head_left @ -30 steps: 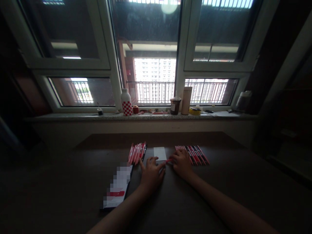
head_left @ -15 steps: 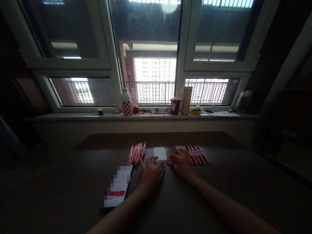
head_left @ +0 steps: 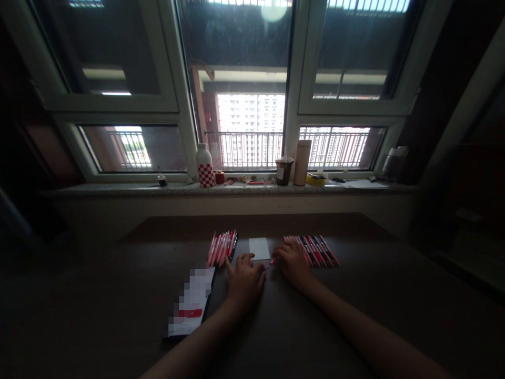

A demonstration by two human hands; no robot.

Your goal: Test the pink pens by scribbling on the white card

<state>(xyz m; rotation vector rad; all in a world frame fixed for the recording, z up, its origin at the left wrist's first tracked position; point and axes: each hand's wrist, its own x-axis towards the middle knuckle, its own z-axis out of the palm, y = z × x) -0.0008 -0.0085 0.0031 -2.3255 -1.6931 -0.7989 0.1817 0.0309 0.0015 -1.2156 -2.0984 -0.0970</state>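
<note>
My left hand [head_left: 244, 278] and my right hand [head_left: 291, 264] rest close together on the dark table [head_left: 355, 316], just below a small white paper slip [head_left: 259, 248]. Both pinch a red pen [head_left: 271, 261] that shows only as a short red bit between them. A row of red pens [head_left: 222, 247] lies left of the slip. Another row of red and dark pens [head_left: 315, 250] lies to the right, touching my right hand's knuckles.
A flat box with a red label [head_left: 190, 301] lies on the table left of my left forearm. The windowsill [head_left: 118, 189] beyond holds a checkered white bottle [head_left: 204, 166], a dark cup [head_left: 283, 171], a tall tumbler [head_left: 302, 155] and small items.
My two hands have drawn slightly closer together, and less of the red pen shows between them. Everything else on the table is unmoved.
</note>
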